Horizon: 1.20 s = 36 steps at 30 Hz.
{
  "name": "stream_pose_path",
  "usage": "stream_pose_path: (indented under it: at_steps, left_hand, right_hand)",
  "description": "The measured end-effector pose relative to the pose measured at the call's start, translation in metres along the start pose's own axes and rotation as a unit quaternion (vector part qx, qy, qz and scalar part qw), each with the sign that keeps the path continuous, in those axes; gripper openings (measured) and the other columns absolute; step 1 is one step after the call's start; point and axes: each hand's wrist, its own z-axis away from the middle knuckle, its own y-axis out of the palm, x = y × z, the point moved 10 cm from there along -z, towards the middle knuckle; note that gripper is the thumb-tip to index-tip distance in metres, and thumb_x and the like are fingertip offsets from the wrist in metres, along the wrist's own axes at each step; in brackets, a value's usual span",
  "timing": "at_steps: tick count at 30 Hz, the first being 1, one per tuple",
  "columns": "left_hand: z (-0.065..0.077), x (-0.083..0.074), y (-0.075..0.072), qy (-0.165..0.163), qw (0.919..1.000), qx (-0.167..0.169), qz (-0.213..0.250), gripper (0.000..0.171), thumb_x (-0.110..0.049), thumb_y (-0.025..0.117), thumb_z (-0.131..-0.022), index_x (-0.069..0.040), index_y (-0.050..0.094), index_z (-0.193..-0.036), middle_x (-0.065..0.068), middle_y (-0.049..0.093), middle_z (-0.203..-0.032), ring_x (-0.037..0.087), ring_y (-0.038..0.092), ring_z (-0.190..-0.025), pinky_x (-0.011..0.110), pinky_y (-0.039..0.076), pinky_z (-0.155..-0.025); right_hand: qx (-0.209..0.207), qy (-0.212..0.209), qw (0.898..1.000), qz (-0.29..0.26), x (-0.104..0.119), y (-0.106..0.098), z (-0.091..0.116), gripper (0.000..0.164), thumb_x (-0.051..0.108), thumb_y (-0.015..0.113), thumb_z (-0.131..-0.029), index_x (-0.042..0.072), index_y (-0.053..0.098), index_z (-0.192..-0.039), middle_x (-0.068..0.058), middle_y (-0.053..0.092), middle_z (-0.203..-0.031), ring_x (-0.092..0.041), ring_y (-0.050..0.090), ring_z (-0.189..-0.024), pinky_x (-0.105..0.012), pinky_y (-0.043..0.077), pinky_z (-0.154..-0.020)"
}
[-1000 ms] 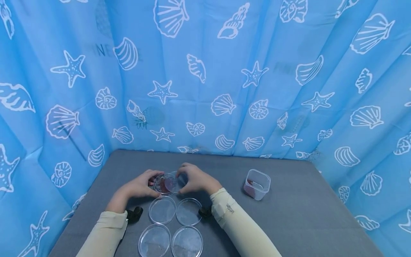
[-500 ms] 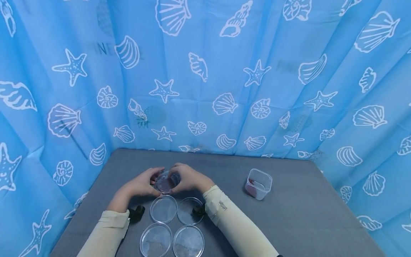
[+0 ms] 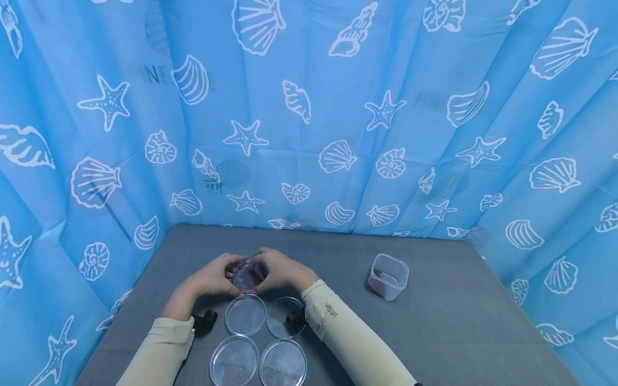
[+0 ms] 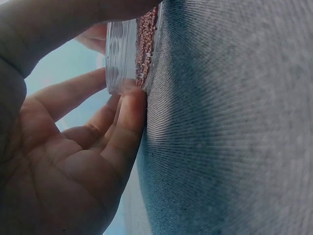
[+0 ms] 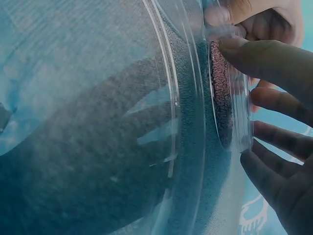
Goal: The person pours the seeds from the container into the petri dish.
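A round clear petri dish (image 3: 245, 281) stands on the grey cloth between both hands. Small reddish-brown grains (image 4: 145, 49) fill its lower part, as the left wrist view shows. My left hand (image 3: 214, 276) grips the dish's left side, thumb at the near edge and fingers round the far side. From the right, my right hand (image 3: 281, 271) holds the clear lid (image 5: 243, 115) by its rim, thumb and fingers spread across it. The lid sits over the dish, level with it in the right wrist view. In the head view the fingers cover part of the rim.
Several clear round petri dishes (image 3: 245, 315) lie in two rows just nearer than the hands. One is partly covered by the right wrist's black camera (image 3: 295, 318). A clear plastic box (image 3: 388, 276) with reddish contents stands to the right. A blue shell-patterned curtain (image 3: 309, 134) hangs behind the table.
My right hand has moved left, bringing the lid from half beside the dish to over it. The left hand has stayed at the dish's side.
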Motion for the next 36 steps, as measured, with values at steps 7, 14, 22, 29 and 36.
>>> stream_pose_path:
  at_steps: [7,14,22,29,36]
  left_hand:
    - [0.003,0.005,0.003,-0.008,0.9999,0.001,0.009,0.096,-0.007,0.096,-0.069,0.005,0.05,-0.153,0.023,0.057,-0.134,0.034,0.062,-0.119,0.05,0.061,-0.102]
    - [0.004,0.008,0.002,-0.025,0.9995,-0.001,0.02,0.097,-0.009,0.097,-0.07,0.007,0.048,-0.153,0.025,0.059,-0.136,0.036,0.063,-0.121,0.049,0.061,-0.103]
    - [0.007,0.01,0.002,-0.032,0.9993,-0.004,0.018,0.101,-0.009,0.098,-0.069,0.011,0.045,-0.153,0.025,0.061,-0.135,0.035,0.062,-0.122,0.048,0.06,-0.106]
    - [0.012,0.004,-0.003,-0.027,0.9995,-0.007,-0.016,0.1,-0.009,0.096,-0.071,0.014,0.043,-0.153,0.027,0.062,-0.135,0.036,0.063,-0.119,0.052,0.059,-0.104]
    - [0.023,0.003,-0.015,-0.017,0.9989,-0.016,-0.041,0.09,-0.014,0.091,-0.08,0.015,0.045,-0.151,0.029,0.06,-0.132,0.033,0.061,-0.111,0.049,0.059,-0.094]
  right_hand:
    - [0.011,-0.006,1.0,0.02,0.002,0.0,0.011,0.053,0.033,0.083,-0.092,0.013,0.069,-0.14,-0.011,0.053,-0.156,-0.027,0.055,-0.141,-0.035,0.053,-0.114]
    - [-0.03,-0.001,0.999,0.015,-0.005,-0.02,0.045,0.049,0.03,0.077,-0.098,0.009,0.066,-0.142,-0.015,0.052,-0.157,-0.031,0.053,-0.144,-0.046,0.049,-0.12]
    - [-0.106,-0.007,0.994,-0.009,-0.024,-0.057,0.115,0.038,0.027,0.076,-0.099,0.01,0.071,-0.133,-0.017,0.054,-0.153,-0.033,0.054,-0.142,-0.054,0.052,-0.114]
    - [-0.239,0.033,0.97,0.011,-0.054,-0.096,0.197,0.031,0.021,0.081,-0.095,0.013,0.074,-0.124,-0.012,0.063,-0.143,-0.034,0.063,-0.131,-0.056,0.058,-0.101]
    - [-0.317,0.097,0.943,0.04,-0.096,-0.122,0.261,0.03,0.015,0.083,-0.093,0.006,0.075,-0.12,-0.018,0.065,-0.137,-0.04,0.061,-0.127,-0.063,0.056,-0.102]
